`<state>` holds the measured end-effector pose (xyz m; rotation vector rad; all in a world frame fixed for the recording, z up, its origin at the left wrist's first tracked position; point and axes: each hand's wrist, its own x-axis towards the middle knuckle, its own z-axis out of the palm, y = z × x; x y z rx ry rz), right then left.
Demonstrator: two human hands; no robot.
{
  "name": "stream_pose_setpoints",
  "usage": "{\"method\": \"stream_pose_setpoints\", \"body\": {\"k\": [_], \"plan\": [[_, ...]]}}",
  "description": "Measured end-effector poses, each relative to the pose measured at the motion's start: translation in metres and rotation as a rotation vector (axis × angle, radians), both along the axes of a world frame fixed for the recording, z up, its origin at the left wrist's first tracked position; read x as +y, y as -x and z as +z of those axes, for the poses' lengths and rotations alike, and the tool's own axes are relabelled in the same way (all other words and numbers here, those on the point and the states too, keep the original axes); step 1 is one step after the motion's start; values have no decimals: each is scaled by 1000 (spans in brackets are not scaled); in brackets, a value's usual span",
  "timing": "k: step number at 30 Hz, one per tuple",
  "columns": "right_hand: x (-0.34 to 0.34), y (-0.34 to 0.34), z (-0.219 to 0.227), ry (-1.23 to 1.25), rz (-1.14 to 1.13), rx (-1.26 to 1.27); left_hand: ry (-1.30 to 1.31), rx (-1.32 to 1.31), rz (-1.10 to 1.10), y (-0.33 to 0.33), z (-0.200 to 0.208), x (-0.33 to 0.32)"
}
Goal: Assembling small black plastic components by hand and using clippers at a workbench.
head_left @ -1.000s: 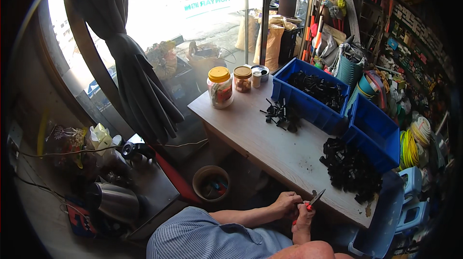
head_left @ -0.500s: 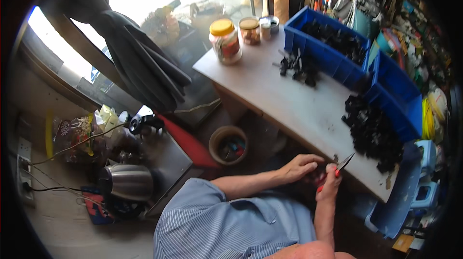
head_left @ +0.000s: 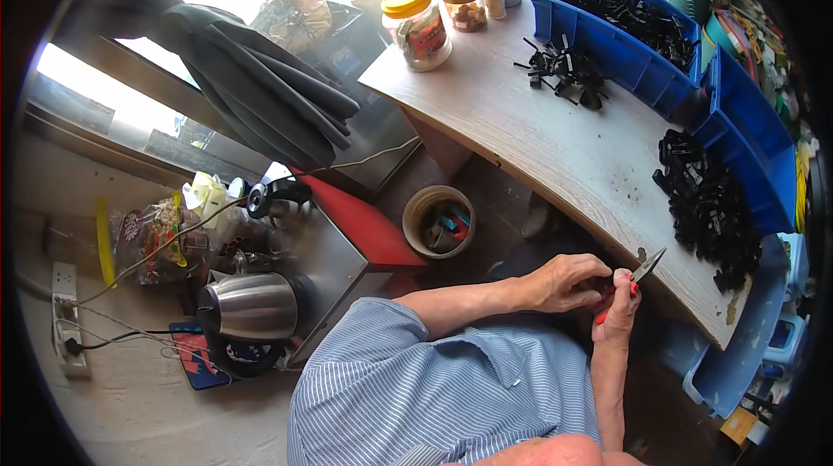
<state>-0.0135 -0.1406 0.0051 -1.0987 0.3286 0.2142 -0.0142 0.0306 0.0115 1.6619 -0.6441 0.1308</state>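
Note:
My right hand [head_left: 616, 314] is wrapped round a pair of red-handled scissors [head_left: 647, 265], whose pointed metal blades stick up past the thumb toward the table edge. Close beside it is my left hand [head_left: 564, 282], its fingers curled and pressed together by the scissor handles. Whatever lies between those fingers is hidden. Both hands are just off the near edge of the pale wooden table [head_left: 555, 149]. On the tabletop beyond the blades lies a large heap of small black plastic parts [head_left: 707, 210]. A smaller pile of black parts [head_left: 568, 71] lies farther back.
Two blue bins [head_left: 612, 67] [head_left: 753, 141] line the table's far side, one holding black parts. A lidded jar [head_left: 416, 32] stands at the back left. A waste bucket [head_left: 439, 221] is on the floor. Left of me are a steel kettle [head_left: 253, 305] and trailing cords.
The view has shifted, so the table and bucket appear farther right. My left hand's fingers are more curled and remain near the scissors, which my right hand still holds.

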Motion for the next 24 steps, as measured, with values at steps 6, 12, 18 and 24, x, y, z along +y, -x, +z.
{"method": "stream_pose_setpoints", "body": {"k": [6, 12, 18, 24], "plan": [[-2, 0, -4, 29, -24, 26, -98, -203, 117, -1, -10, -12], [-3, -1, -2, 74, 15, 71, -183, -179, 137, -4, -17, -15], [7, -2, 9, 73, -82, 140, -66, -71, 198, -2, -12, -17], [3, -1, 10, 46, 53, 47, 182, 283, 326, -7, -7, -17]]}}
